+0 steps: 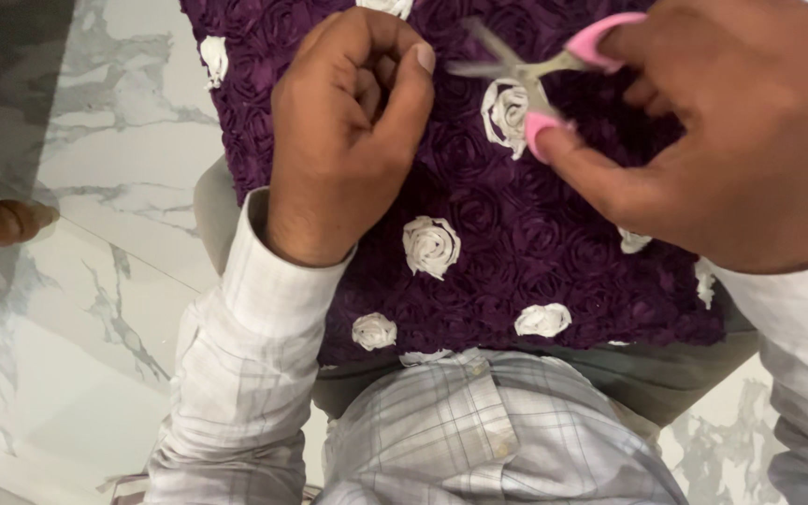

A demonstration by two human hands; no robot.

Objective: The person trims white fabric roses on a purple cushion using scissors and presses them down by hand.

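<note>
A dark purple cushion (507, 234) covered in fabric rosettes, some of them white, lies across my lap. My left hand (348, 131) rests on its upper left part with the fingers curled in, thumb pressed against the forefinger; whether it pinches fabric or thread is hidden. My right hand (731, 131) holds small scissors (535, 70) with pink handles, thumb and a finger through the loops. The metal blades are parted and point left, just above a white rosette (507, 112), between my two hands.
White marble floor with grey veins (95, 281) shows on the left. A brown wooden piece of furniture (2, 224) juts in at the left edge. My checked shirt (479, 440) and grey trousers (666, 374) fill the bottom of the view.
</note>
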